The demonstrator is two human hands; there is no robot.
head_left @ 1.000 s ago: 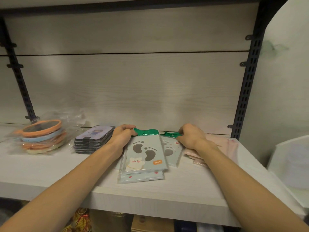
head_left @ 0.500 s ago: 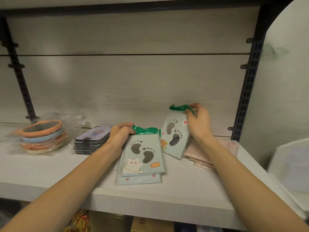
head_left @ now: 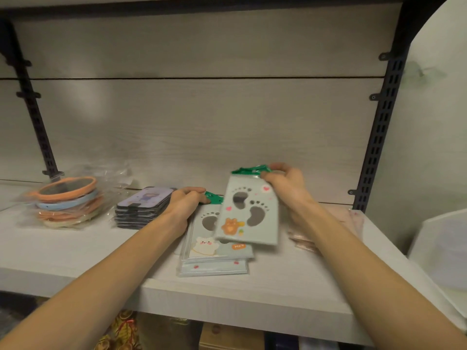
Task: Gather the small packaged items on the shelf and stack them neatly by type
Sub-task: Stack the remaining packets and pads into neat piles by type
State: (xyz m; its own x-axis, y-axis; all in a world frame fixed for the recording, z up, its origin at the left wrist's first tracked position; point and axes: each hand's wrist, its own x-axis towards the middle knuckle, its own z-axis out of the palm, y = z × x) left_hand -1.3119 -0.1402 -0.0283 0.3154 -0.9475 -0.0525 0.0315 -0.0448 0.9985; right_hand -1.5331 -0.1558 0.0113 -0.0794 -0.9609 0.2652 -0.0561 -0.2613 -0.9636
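Overhead, a footprint packet is pinched by its green header in the right hand and held tilted above the packet stack, which lies near the shelf front edge. The stack's far end is gripped by the left hand; its top card is partly hidden by the raised, motion-blurred packet. Pink packets toward the right edge are largely covered by the right forearm. Dark cards and bagged rings are seen leftward.
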